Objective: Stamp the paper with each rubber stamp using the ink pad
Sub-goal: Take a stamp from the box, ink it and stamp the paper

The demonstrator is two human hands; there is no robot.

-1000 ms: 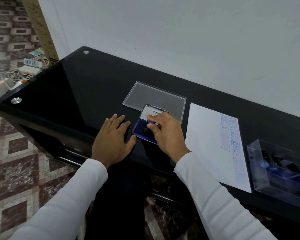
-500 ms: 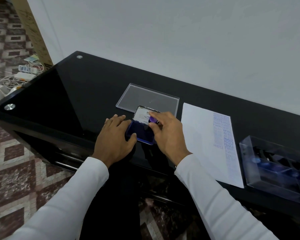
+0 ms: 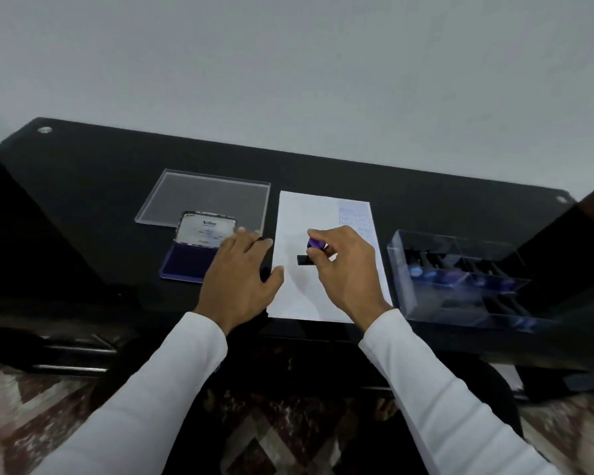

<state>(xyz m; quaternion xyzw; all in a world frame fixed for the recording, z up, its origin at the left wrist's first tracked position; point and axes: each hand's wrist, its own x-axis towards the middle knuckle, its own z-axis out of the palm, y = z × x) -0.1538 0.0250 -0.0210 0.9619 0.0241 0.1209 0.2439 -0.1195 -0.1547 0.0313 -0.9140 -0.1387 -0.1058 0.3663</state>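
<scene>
- The right hand point(image 3: 348, 269) pinches a rubber stamp point(image 3: 312, 252) by its purple knob, fingers curled round it; the stamp's black base sits low over the paper point(image 3: 299, 293), and contact with the sheet cannot be told.
- The paper lies flat on the black glossy table point(image 3: 100, 186), with faint blue stamped lines near its far right corner.
- The left hand point(image 3: 237, 279) lies with straight, spread fingers, holding nothing; its thumb tip touches the paper's left edge.
- The ink pad point(image 3: 189, 258) lies open just left of that hand, blue pad toward the person, metal lid raised behind it.
- A clear flat lid point(image 3: 203, 197) rests behind the ink pad.
- A clear plastic box point(image 3: 460, 269) stands right of the paper, with dark stamps with purple knobs inside.
</scene>
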